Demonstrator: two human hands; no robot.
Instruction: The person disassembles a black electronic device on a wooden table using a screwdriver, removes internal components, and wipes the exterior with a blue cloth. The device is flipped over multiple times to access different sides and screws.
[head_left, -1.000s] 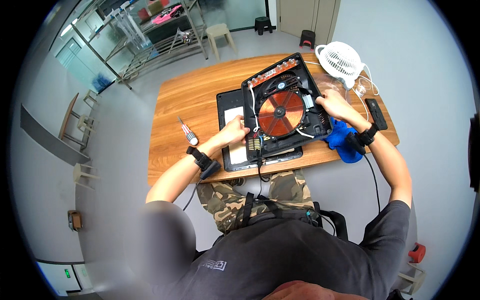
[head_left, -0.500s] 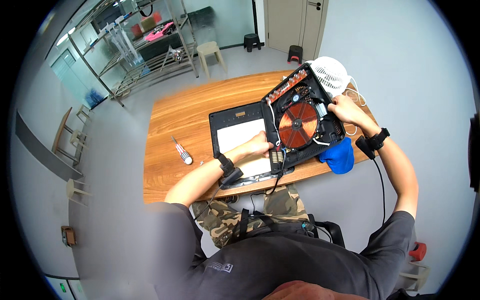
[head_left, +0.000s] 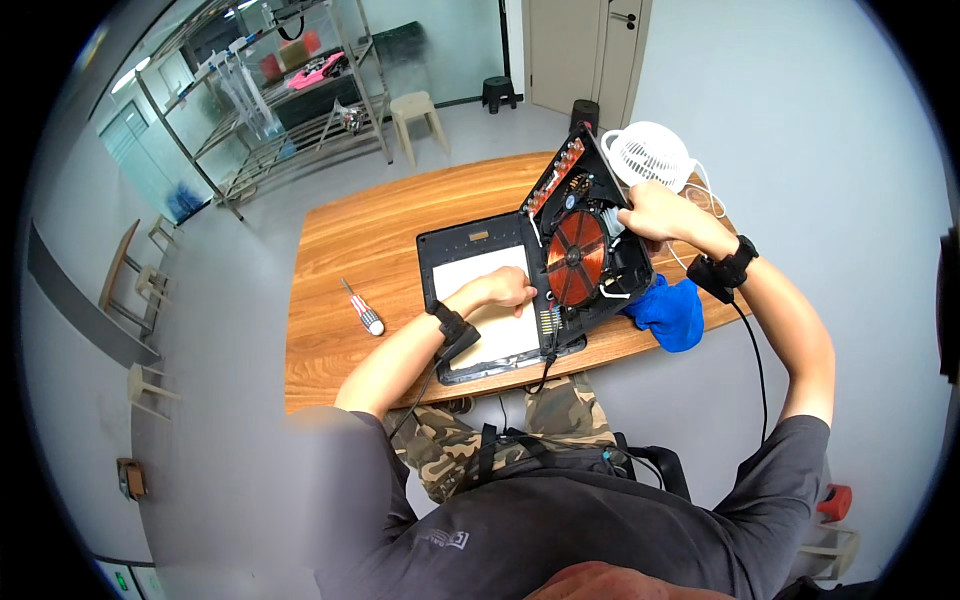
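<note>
The opened black induction cooker housing point(head_left: 630, 268), with a round copper coil point(head_left: 574, 255) and an orange board point(head_left: 554, 172), stands raised at a steep tilt beside its flat black panel point(head_left: 446, 262), which carries a white sheet point(head_left: 465, 335). My right hand point(head_left: 655, 212) grips the housing's right side, fingers bent round it. My left hand point(head_left: 510, 287) is closed over the white sheet, fingertips at the housing's left edge; what they hold is unclear. A screwdriver point(head_left: 362, 308) lies left of the panel; a blue cloth point(head_left: 670, 312) lies under the right forearm.
The wooden table point(head_left: 340, 240) has a white fan point(head_left: 645, 152) and cables at its back right. Beyond stand a metal rack point(head_left: 240, 170), a pale stool point(head_left: 413, 115), dark stools point(head_left: 498, 93) and a door point(head_left: 560, 55). More stools line the left wall.
The housing has been tipped up steeply away from the panel, uncovering the white sheet. Both hands moved with it; in the last half second my left hand shifted slightly left.
</note>
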